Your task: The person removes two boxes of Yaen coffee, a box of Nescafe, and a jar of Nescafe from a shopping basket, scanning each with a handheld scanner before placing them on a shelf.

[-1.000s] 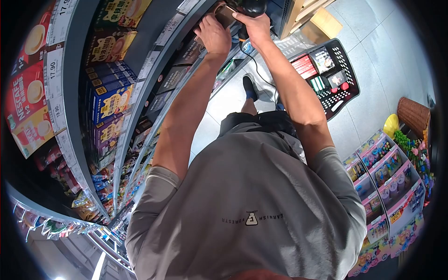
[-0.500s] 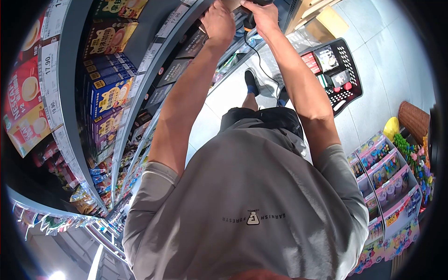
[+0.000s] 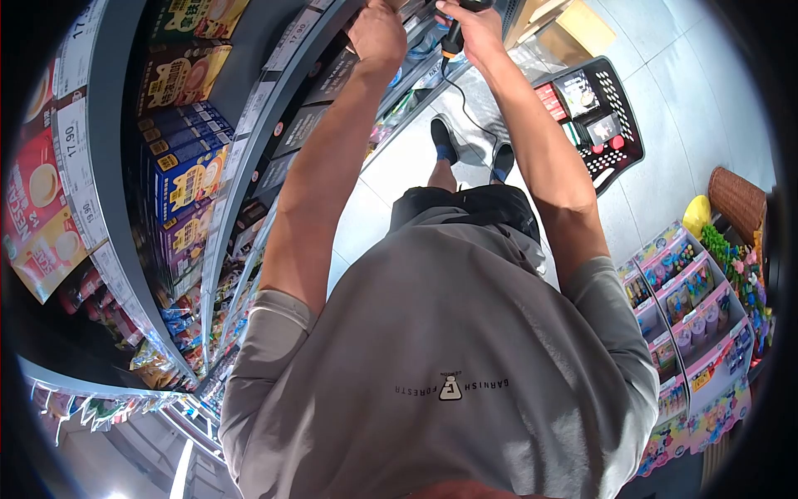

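Note:
At the top edge, my left hand [image 3: 378, 33] is closed beside the shelf, its fingertips partly cut off by the frame. A pale brown thing [image 3: 409, 10] shows next to it, too cropped to name. My right hand [image 3: 480, 32] is wrapped round a black handheld device [image 3: 453, 40] with an orange ring, from which a thin black cable [image 3: 462, 96] hangs down towards the feet. Dark boxes [image 3: 301, 126] stand on the shelf beside my left forearm.
Curved shelves with price strips [image 3: 81, 179] and blue coffee boxes [image 3: 189, 185] fill the left side. On the tiled floor stands a black basket [image 3: 629, 125] with packages in it. A display rack of small goods [image 3: 694, 333] and a brown wicker basket [image 3: 736, 200] are at the right.
My left hand has shifted slightly left and up, and the gap between the hands is wider. More of the black device now shows. The camera view has moved a little.

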Tool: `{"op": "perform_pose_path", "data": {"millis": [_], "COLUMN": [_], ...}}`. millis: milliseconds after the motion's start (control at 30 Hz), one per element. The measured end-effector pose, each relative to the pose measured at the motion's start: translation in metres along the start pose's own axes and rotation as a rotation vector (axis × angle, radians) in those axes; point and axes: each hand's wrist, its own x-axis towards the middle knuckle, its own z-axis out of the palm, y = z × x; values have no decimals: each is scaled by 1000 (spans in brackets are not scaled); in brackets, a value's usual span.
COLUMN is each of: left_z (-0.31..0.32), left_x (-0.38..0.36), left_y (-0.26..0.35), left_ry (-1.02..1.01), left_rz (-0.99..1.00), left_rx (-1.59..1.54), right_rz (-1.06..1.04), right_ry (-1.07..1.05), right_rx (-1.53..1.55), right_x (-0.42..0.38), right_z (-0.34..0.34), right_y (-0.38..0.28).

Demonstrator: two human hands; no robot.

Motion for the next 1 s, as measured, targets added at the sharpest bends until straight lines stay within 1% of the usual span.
{"op": "perform_pose_path", "data": {"millis": [33,100,167,233,300,333,400,500,567,633,700,833,900,1000], "left_z": [-3,-7,-8,-15,-23,-16,-1,7,12,19,28,46,51,21], "left_x": [0,-3,-3,-3,-2,1,7,10,14,18,21,33,37,29], "left_y": [2,3,0,2,6,1,-9,-15,-18,-24,-33,-50,-54,-27], "left_ry": [-2,6,-6,-16,-180,-182,-119,-86,-107,-128,-83,-70,-130,-121], "left_rz": [2,19,25,30,-17,-15,38,86,82,78,125,134,84,96], "left_rx": [0,3,-18,-39,-91,-92,51,96,94,94,61,83,-6,-63], "right_rz": [-1,-6,7,76,60,47,39,16,3,65,86,94,139,175], "right_ry": [3,55,94,96,113,131,136,133,129,136,145,161,188,222], "right_rx": [1,116,104,22,24,23,27,29,26,4,-12,25,61,36], "right_x": [-1,-5,-9,-9,-9,-10,-11,-16,-23,-30,-37,-59,-69,-82], "right_z": [-4,-11,-15,-23,-26,-27,-29,-34,-38,-41,-44,-48,-50,-60], "right_y": [4,9,11,15,17,16,14,10,4,0,-4,-9,-12,-9]}}
